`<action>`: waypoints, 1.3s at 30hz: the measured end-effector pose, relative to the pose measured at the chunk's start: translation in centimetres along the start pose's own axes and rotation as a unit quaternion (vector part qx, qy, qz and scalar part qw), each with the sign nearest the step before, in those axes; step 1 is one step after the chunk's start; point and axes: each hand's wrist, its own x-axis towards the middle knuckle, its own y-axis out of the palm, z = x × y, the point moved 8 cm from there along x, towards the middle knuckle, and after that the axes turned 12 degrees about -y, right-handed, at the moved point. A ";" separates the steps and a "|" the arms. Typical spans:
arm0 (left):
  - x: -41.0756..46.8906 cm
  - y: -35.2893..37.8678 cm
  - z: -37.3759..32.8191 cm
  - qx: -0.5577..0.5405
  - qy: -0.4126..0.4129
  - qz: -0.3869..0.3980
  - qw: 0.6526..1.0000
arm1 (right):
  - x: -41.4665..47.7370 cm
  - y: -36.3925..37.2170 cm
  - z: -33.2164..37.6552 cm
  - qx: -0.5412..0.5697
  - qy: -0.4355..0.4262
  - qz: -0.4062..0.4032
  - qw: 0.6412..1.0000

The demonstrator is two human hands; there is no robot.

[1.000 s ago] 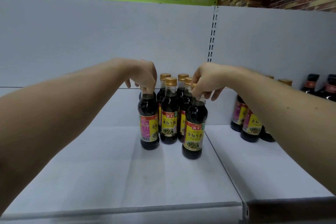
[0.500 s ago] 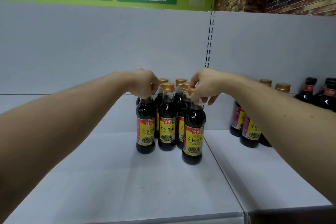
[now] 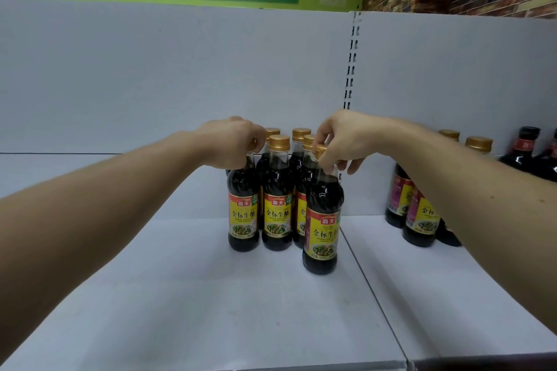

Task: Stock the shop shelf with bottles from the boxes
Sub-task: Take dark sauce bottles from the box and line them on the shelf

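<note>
Gold-capped, both gripped: left hand (image 3: 232, 141) curls over the left bottle (image 3: 243, 214), right hand (image 3: 340, 138) pinches the front bottle (image 3: 322, 229), both on the shelf (image 3: 180, 295) beside packed bottles (image 3: 278, 211) — a push from the top could topple the row

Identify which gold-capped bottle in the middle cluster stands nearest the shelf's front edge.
The bottle pinched by the right hand: it stands forward of the other bottles.

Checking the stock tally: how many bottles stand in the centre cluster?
6: the left bottle under the left hand, the front bottle under the right hand, four gold-capped bottles between and behind them. Another may be hidden.
</note>
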 end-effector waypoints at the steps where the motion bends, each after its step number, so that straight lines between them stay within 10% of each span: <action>1: 0.0 -0.1 0.0 -0.002 -0.002 0.000 1.000 | 0.0 0.0 0.0 -0.001 -0.002 0.001 1.000; 27: -2.1 0.4 0.5 -0.042 -0.078 -0.036 0.995 | -1.4 0.5 -0.1 0.040 0.007 -0.029 0.999; 39: -4.0 2.1 2.5 -0.228 -0.172 -0.055 0.957 | -1.5 0.7 -0.2 0.047 0.010 -0.045 0.998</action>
